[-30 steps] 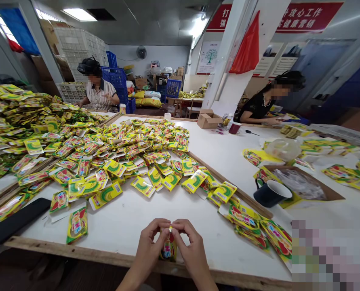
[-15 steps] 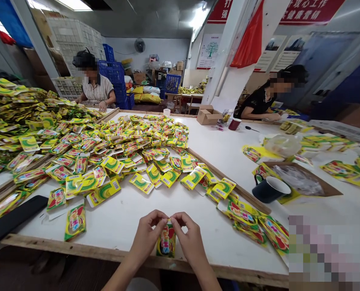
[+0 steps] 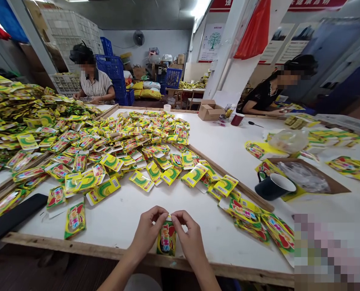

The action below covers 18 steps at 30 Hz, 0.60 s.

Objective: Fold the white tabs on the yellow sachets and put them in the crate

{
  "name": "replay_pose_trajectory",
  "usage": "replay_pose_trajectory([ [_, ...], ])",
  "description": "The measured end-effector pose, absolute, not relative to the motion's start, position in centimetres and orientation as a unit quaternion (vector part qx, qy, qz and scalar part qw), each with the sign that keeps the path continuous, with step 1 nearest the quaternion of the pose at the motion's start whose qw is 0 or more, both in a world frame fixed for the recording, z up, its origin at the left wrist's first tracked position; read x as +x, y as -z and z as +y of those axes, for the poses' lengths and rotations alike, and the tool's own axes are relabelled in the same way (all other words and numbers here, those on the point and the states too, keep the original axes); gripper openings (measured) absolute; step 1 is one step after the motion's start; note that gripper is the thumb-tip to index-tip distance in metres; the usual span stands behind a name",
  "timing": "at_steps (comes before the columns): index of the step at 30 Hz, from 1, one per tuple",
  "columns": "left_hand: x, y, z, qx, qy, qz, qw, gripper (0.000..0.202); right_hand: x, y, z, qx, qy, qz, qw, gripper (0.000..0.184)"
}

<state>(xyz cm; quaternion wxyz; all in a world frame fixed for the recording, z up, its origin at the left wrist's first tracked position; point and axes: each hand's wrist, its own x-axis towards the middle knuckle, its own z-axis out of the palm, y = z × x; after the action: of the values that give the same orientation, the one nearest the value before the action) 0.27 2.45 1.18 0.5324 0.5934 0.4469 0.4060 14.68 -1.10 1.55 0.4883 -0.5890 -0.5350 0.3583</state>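
A small yellow-green printed carton (image 3: 167,239) lies at the front edge of the white table, its lettered face up. My left hand (image 3: 151,228) pinches the top end of it from the left, thumb and forefinger together. From the right, my right hand (image 3: 188,230) pinches the same end, its fingertips almost touching those of the left. A white flap shows between the fingertips. A single carton (image 3: 75,219) of the same kind lies flat to the left of my hands.
A large heap of cartons (image 3: 122,141) spreads beyond my hands. More cartons (image 3: 249,218) lie at the right along a wooden strip (image 3: 252,196). Farther right stand a dark mug (image 3: 270,188) and an open box with plastic bags (image 3: 304,178). Two people sit across the table.
Both hands have shifted slightly up at the carton's top end, and more of its printed face shows. The view has tilted a little downward.
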Motion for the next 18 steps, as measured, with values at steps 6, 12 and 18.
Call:
replay_pose_trajectory([
  [6, 0.1, -1.4, 2.2, 0.604, -0.39, 0.45, 0.531, 0.023, 14.6, -1.0, -1.7, -0.583, -0.386, -0.517, 0.493, 0.023],
  [12, -0.2, -0.3, 1.1, 0.587, -0.427, 0.413, 0.55, 0.016, 14.8, -0.5, -2.5, -0.559, -0.414, -0.517, 0.499, 0.02],
  [18, 0.1, 0.1, 0.1, 0.563, -0.416, 0.406, 0.587, 0.015, 13.9, -0.3, -2.6, -0.553, -0.43, -0.535, 0.473, 0.019],
])
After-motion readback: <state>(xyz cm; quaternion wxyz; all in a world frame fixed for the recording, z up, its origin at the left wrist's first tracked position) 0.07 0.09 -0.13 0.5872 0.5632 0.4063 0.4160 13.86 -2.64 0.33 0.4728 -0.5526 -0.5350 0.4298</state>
